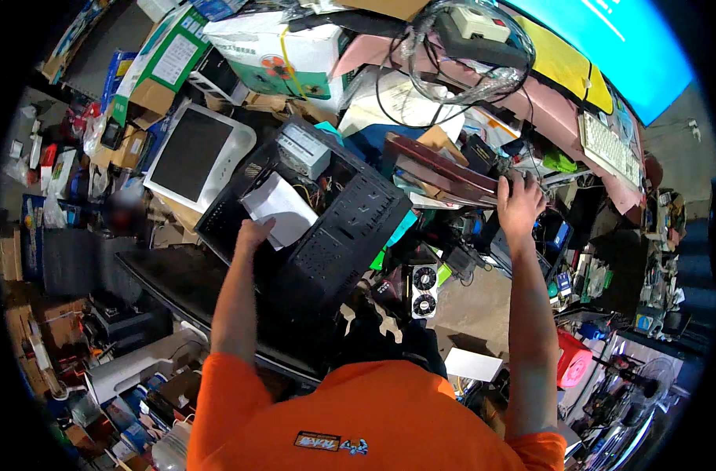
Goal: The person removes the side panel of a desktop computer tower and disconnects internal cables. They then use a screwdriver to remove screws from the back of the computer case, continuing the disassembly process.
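My left hand [254, 234] is closed on the near edge of a white sheet [283, 208], like paper or thin card. It holds the sheet over an uncovered black computer case [346, 228]. A silver box-shaped unit [304, 151], like a power supply, shows in the case's far corner. Over to the right, my right hand [521, 200] grips the right end of a long dark red panel [444, 171], its fingers hooked over the edge. Whether that panel is a drawer front or a loose board I cannot tell.
A grey-white monitor [197, 153] leans left of the case. A graphics card with two fans [424, 290] stands below, near my legs. Coiled cable [522, 59] lies on the pink-covered desk [550, 110], beside a white keyboard [609, 149] and a lit blue screen [632, 47].
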Available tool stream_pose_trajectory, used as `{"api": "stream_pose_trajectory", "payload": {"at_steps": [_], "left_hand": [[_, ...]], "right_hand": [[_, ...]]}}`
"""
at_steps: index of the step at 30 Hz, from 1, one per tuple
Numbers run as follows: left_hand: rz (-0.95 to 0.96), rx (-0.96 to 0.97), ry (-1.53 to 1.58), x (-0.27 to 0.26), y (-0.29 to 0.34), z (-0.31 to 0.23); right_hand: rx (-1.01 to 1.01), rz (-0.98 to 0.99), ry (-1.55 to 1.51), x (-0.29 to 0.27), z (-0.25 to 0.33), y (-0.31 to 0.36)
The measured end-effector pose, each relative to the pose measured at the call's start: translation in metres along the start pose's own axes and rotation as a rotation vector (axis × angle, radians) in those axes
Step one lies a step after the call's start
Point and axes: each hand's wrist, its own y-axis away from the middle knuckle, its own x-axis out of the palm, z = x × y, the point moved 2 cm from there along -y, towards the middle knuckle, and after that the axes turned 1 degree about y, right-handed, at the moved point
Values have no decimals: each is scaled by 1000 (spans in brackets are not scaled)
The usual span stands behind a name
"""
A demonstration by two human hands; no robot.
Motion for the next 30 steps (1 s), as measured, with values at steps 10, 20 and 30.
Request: {"api": "stream_pose_trajectory", "payload": {"at_steps": [10,20,30], "left_hand": [[-287,-75,399,20,-25,15],[-180,344,1451,-102,161,-24],[587,306,1138,65,258,-79]], "right_hand": [[422,239,-911,-37,5,163],[670,787,-1255,-74,79,236],[646,834,-1067,-81,118,164]]}}
